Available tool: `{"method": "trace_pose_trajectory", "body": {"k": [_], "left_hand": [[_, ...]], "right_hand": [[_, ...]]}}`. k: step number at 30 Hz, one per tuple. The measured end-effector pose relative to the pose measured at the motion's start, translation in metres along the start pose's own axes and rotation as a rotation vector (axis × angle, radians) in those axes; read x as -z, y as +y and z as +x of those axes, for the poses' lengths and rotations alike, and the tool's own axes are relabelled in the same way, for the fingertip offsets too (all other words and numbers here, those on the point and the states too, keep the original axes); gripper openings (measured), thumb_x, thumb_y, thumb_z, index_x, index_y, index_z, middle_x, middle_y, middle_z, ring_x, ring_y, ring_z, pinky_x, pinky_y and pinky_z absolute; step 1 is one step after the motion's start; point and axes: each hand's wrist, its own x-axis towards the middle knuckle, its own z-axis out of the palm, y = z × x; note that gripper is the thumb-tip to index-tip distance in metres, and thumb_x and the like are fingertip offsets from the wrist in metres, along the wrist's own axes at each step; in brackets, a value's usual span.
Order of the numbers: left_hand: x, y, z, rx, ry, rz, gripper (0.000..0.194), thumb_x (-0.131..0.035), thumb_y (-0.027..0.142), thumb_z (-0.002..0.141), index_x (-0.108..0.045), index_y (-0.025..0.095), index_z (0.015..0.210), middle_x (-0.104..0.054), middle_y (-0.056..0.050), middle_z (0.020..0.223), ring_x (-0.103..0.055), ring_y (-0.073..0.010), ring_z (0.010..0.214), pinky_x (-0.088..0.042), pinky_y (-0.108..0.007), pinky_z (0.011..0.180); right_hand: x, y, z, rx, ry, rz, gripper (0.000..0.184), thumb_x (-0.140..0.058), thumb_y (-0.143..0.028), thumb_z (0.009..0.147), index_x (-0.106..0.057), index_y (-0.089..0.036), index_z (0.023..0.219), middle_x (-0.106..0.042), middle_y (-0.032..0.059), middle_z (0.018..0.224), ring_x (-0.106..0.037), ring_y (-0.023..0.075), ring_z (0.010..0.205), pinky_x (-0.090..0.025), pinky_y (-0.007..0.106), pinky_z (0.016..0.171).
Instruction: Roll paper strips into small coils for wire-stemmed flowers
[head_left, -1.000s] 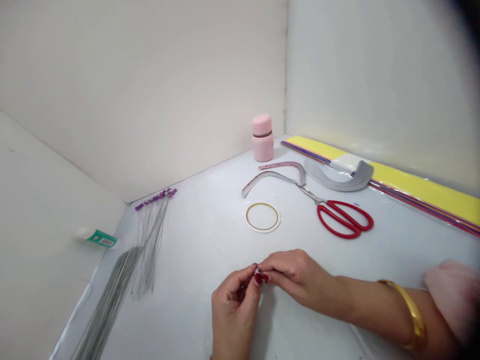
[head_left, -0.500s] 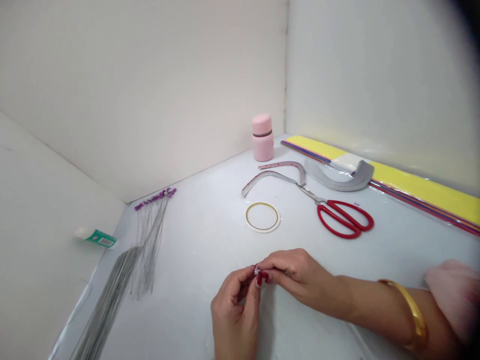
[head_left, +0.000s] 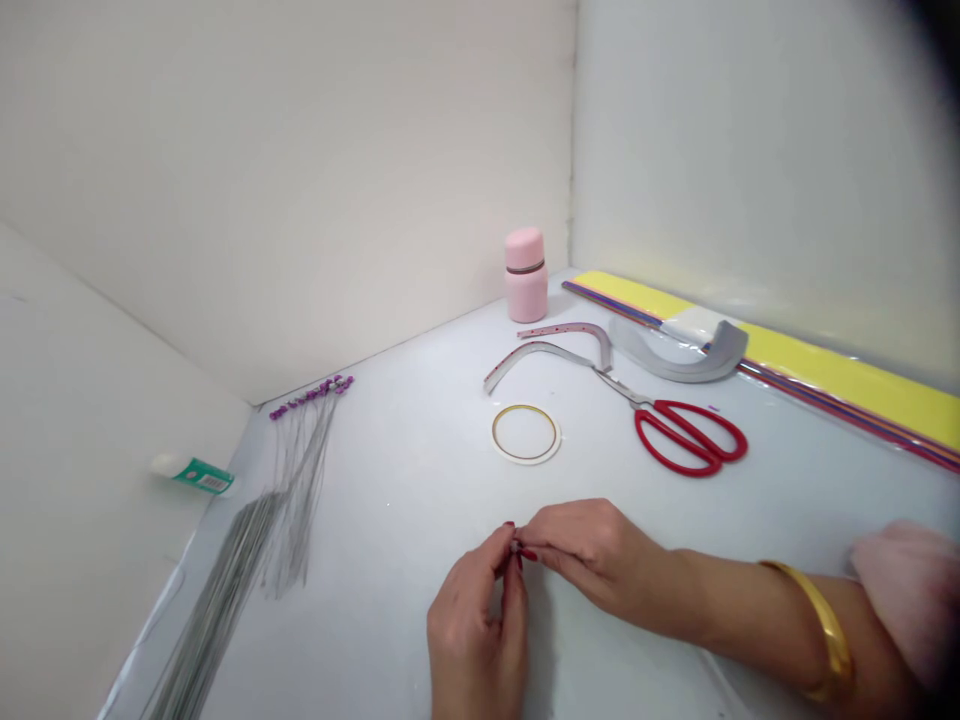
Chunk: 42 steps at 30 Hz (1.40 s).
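Observation:
My left hand [head_left: 480, 615] and my right hand [head_left: 600, 550] meet low in the middle of the view, fingertips pinched together. Between them is a tiny whitish piece [head_left: 515, 547], mostly covered by fingers and too small to name. Both hands are closed on it, just above the table. Beyond them lies a roll of narrow white tape [head_left: 526, 462]. Red-handled scissors [head_left: 679, 437] rest farther right, their blades against thin curled strips with red specks [head_left: 544, 347].
At left lie purple-tipped wire stems [head_left: 311, 396] and a bundle of grey wires [head_left: 225, 590]. A green-labelled white tube [head_left: 201, 476] is by the left wall. A pink bottle [head_left: 526, 277] stands at the back. A wide grey strip [head_left: 682, 365] and yellow sheets [head_left: 847, 373] lie right.
My left hand has shifted slightly right, its fingers closing more over the tiny whitish piece. My right hand has barely moved. Everything else lies as before.

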Motion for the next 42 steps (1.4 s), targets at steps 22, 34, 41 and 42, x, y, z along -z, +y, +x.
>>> {"method": "trace_pose_trajectory", "body": {"k": [22,34,41,42], "left_hand": [[0.011,-0.004,0.021,0.500,-0.135,-0.622,0.023,-0.065,0.030,0.070,-0.066,0.014,0.086,-0.068,-0.007,0.082,-0.062,-0.0154,0.077,-0.048,-0.026,0.073],[0.015,0.007,0.022,0.741,-0.199,-0.870,0.025,-0.066,0.025,0.070,-0.066,0.010,0.090,-0.069,-0.009,0.081,-0.063,-0.0113,0.073,-0.048,-0.020,0.071],[0.009,-0.003,0.023,0.742,-0.166,-0.888,0.024,-0.070,0.024,0.066,-0.068,0.011,0.086,-0.070,-0.007,0.074,-0.062,-0.0087,0.065,-0.048,-0.018,0.066],[0.008,-0.004,0.024,0.741,-0.167,-0.883,0.023,-0.070,0.024,0.065,-0.068,0.011,0.085,-0.070,-0.007,0.074,-0.062,-0.0087,0.065,-0.048,-0.018,0.066]], "right_hand": [[0.010,0.013,0.024,-0.184,0.300,-0.180,0.018,-0.049,-0.024,0.082,-0.054,-0.017,0.098,-0.060,0.0075,0.095,-0.053,0.0188,0.090,-0.042,0.030,0.077],[0.012,0.034,0.039,-0.262,0.230,-0.287,0.010,-0.043,-0.014,0.083,-0.051,-0.016,0.078,-0.056,0.0029,0.072,-0.051,0.0153,0.070,-0.040,0.028,0.066],[0.013,0.015,0.016,-0.274,0.221,0.046,0.020,-0.038,-0.022,0.087,-0.051,-0.019,0.102,-0.059,0.0025,0.082,-0.055,0.0139,0.075,-0.043,0.024,0.065],[0.014,0.013,0.015,-0.279,0.219,0.088,0.020,-0.039,-0.024,0.087,-0.053,-0.019,0.100,-0.060,0.0032,0.084,-0.056,0.0145,0.076,-0.043,0.024,0.066]]}}
